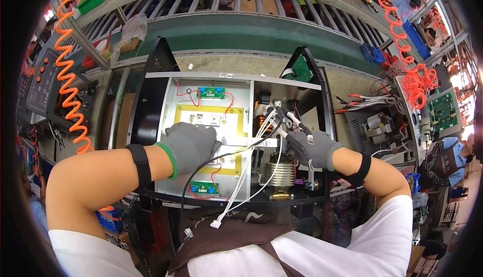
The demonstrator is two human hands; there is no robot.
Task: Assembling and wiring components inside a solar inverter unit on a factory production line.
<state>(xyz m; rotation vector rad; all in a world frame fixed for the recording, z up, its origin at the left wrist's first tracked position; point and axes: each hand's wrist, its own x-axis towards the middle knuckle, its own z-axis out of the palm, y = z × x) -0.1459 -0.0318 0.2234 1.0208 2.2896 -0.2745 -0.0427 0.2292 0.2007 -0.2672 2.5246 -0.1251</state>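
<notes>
My left hand (190, 147), in a grey glove with a green cuff, rests over the pale plate with a yellow border (238, 149) in the left bay of an open equipment chassis (160, 106). Its fingers are curled in, and whatever they hold is hidden. In the right bay, my gloved right hand (322, 150) is beside a bundle of thick cables with metal lugs (297, 139), which covers its fingers. Thin white wires (245, 174) trail from the bundle to a white plug (216, 223). Below sits a ribbed metal coil (279, 175). Small green circuit boards (211, 93) flank the plate.
Beyond the chassis lies a green conveyor surface (216, 30) with a metal roller track behind. Coiled orange air hoses (68, 83) hang at both sides. Another unit with a control panel (43, 83) stands left; an opened assembly with loose cables (375, 121) stands right. A person (448, 161) is at far right.
</notes>
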